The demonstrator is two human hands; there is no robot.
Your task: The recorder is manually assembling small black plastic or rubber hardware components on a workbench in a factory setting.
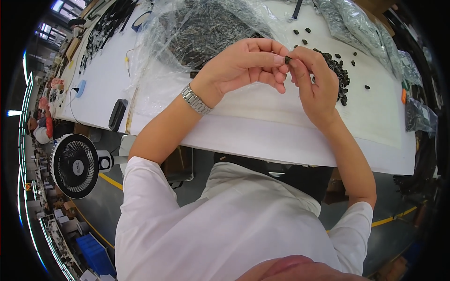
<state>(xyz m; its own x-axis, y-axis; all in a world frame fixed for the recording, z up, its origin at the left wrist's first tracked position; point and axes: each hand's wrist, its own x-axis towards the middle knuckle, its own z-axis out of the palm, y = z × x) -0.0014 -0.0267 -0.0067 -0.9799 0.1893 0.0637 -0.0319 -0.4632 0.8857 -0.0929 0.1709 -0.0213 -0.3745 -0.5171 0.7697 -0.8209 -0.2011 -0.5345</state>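
Above the white table, my left hand pinches a small black part between thumb and index finger, its other fingers loosely curled. My right hand meets it from the right, its thumb and fingertips closed on the same small part. The part's exact kind is too small to make out. Just behind and to the right of my right hand lies a pile of similar small black pieces, with several scattered loose around it. Beyond my left hand, a large clear plastic bag full of dark small pieces lies on the table.
A black case rests at the table's left front edge. Black cords or straps lie far left. Clear bags line the back right, with another bag at the right edge. A fan stands left of the table.
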